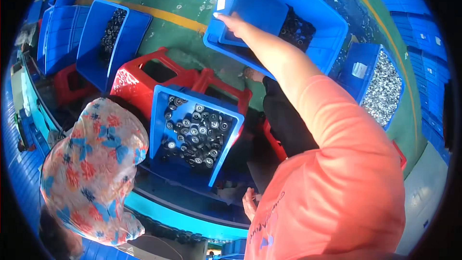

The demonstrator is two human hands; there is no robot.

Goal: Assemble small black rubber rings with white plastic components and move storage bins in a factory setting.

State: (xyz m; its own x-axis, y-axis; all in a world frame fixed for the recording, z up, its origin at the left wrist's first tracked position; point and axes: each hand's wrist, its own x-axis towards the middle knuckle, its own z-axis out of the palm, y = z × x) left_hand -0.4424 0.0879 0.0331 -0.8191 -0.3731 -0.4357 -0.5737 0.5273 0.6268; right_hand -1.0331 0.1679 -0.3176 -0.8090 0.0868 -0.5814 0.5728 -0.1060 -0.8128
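Note:
My right arm stretches away to a large blue bin (332,33), which lies tilted and has a pile of dark parts (296,29) inside. At the bin's left side, my right hand (231,23) is closed over the edge of a blue wall; some of its fingers are hidden. Close to my body is my left hand (250,203), its fingers curled and partly covered by my shirt. What it may hold cannot be made out. Between the two hands, a blue crate (161,115) of small round black-and-silver wheel-like parts (197,132) tilts toward a workbench.
A person in a flowered top (101,173) sits at the left by the turquoise bench edge (178,216). Red stools (130,84) stand under and behind the crate. Blue bins (89,38) line the far left; another, holding shiny metal pieces (382,89), stands right. More blue bins (423,43) are stacked beyond.

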